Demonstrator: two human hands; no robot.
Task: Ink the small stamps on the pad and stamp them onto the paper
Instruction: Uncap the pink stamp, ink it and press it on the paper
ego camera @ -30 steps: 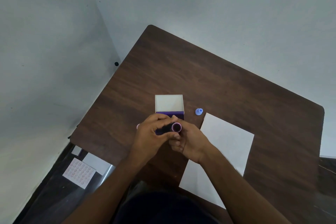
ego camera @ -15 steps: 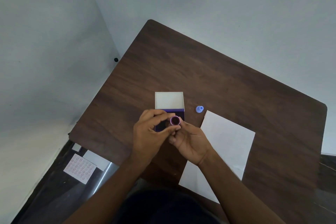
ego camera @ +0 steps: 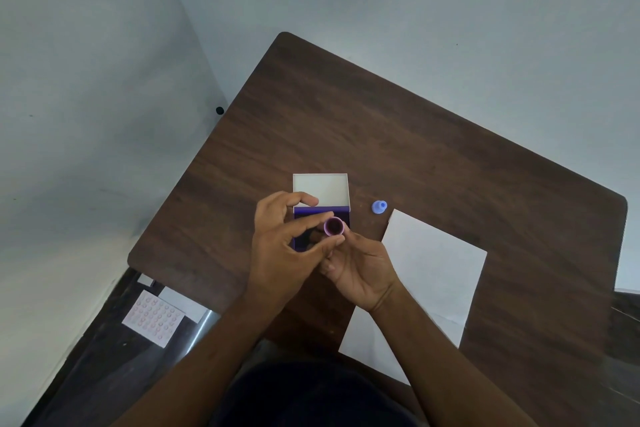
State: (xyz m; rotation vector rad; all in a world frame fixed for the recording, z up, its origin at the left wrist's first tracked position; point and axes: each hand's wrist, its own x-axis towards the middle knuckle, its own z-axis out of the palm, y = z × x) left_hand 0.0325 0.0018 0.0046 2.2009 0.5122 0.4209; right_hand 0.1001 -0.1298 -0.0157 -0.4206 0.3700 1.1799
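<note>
Holding a small pink stamp (ego camera: 334, 226) face-up over the open ink pad (ego camera: 320, 218), right hand (ego camera: 360, 269) pinching its base, left hand (ego camera: 280, 246) fingertips on its rim; looks light, rigid plastic, best gripped by the sides, paper (ego camera: 433, 274) just right.

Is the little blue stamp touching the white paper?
Apart. The head view shows dark table between the little blue stamp and the white paper's corner.

Both hands, left (ego camera: 284, 246) and right (ego camera: 360, 270), pinch a pink stamp (ego camera: 334, 226) above the open ink pad (ego camera: 322, 208); paper (ego camera: 433, 267) lies right.
</note>
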